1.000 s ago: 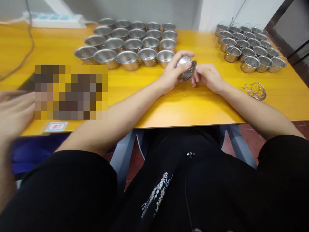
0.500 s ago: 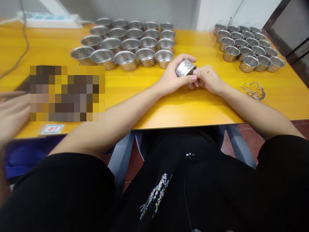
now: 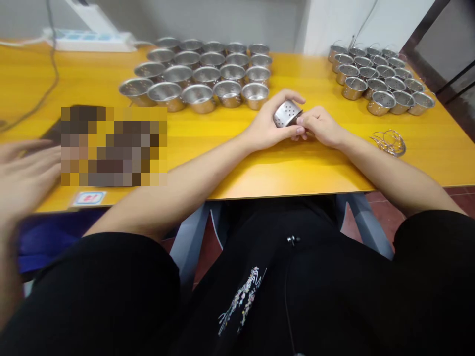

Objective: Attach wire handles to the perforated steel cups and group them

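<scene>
My left hand (image 3: 265, 121) is wrapped around a small perforated metal cup (image 3: 286, 113), tilted on its side with the mouth toward my right hand. At the cup's rim, my right hand (image 3: 321, 126) is closed in a pinch. Its fingertips hide whatever is between them. Just past my right forearm lies a small tangle of thin wire handles (image 3: 389, 142) on the yellow table (image 3: 222, 168).
Rows of metal cups without visible handles (image 3: 198, 98) stand at the back left. Cups with wire handles (image 3: 382, 102) stand at the back right. Another person's hand (image 3: 29, 168) rests at the left beside a blurred-out patch. A power strip (image 3: 89, 40) lies behind.
The view has shifted slightly, so the table items sit a little differently in frame. Both hands stay together at the cup, with little visible change in grip.
</scene>
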{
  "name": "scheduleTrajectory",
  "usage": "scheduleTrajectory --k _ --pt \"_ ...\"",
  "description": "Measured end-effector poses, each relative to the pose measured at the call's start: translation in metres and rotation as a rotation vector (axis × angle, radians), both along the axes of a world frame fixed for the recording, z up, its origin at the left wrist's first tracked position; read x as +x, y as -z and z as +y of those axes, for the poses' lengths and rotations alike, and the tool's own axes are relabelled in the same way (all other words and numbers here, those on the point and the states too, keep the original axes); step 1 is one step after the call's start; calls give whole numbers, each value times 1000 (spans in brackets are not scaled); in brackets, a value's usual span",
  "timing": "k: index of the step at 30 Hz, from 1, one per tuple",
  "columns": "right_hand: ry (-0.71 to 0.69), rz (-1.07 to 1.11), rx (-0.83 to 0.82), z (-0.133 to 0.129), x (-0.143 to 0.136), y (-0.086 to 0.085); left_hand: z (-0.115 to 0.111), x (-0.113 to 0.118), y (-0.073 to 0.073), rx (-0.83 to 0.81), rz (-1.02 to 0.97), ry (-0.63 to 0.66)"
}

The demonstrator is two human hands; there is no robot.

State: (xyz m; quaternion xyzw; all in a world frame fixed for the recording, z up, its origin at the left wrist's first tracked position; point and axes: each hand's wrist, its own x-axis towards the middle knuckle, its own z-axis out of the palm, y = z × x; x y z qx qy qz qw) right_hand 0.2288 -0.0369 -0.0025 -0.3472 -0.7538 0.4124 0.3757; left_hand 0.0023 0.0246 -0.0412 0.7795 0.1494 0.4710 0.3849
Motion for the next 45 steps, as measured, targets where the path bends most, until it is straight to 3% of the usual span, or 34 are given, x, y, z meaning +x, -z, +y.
scheduleTrajectory --k 6,22,33,41,45 --pt "34 -29 -28 -8 -3 -10 14 1 10 133 44 -42" --pt "-60 -73 25 -5 1 -10 4 -2 3 101 94 -44" --pt "-61 -72 54 -6 0 -11 10 -3 6 166 108 -43" --pt "-126 -46 192 5 5 7 22 -3 13 234 83 -12" --pt "-58 -98 288 8 9 11 20 -4 7 173 99 -4"
